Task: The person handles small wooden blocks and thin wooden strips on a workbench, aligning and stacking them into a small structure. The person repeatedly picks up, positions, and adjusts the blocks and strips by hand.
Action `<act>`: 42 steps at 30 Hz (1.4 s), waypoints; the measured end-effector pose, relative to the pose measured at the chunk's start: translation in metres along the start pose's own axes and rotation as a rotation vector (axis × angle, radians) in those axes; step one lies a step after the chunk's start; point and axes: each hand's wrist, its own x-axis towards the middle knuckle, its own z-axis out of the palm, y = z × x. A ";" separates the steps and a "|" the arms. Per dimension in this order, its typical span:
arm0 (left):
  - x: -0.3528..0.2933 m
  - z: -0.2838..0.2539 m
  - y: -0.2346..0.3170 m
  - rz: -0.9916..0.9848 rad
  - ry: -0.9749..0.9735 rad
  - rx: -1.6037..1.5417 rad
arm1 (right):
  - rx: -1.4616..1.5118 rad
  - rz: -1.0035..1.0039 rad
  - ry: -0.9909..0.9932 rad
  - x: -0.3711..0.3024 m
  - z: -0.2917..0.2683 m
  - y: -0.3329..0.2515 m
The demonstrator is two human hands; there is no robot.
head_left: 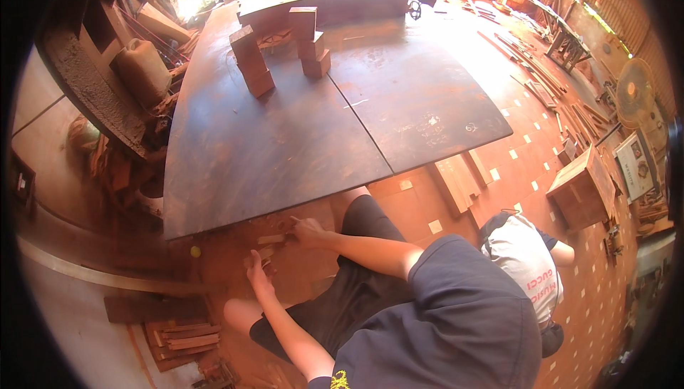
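Dark wooden bench (285, 150) fills the upper middle of the frame. Below its near edge, left of lower centre, a small pale wood strip (271, 239) lies roughly left to right, just left of the right hand (311, 233), seemingly the nearer, and above the left hand (259, 275). Whether either hand's fingers clamp it, I cannot tell.

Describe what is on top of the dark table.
On the dark table are a left block stack, a right block stack and, beyond them, a long wooden piece. Whatever lies directly behind the stacks is covered.
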 end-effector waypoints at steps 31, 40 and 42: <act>0.016 -0.014 -0.015 0.176 -0.112 -0.060 | 0.072 -0.050 -0.107 -0.001 0.002 -0.001; 0.017 -0.011 -0.016 0.152 -0.100 -0.028 | 0.100 -0.017 -0.147 -0.003 0.007 0.007; 0.017 -0.012 -0.015 0.157 -0.089 -0.021 | 0.108 -0.036 -0.136 -0.001 0.007 0.005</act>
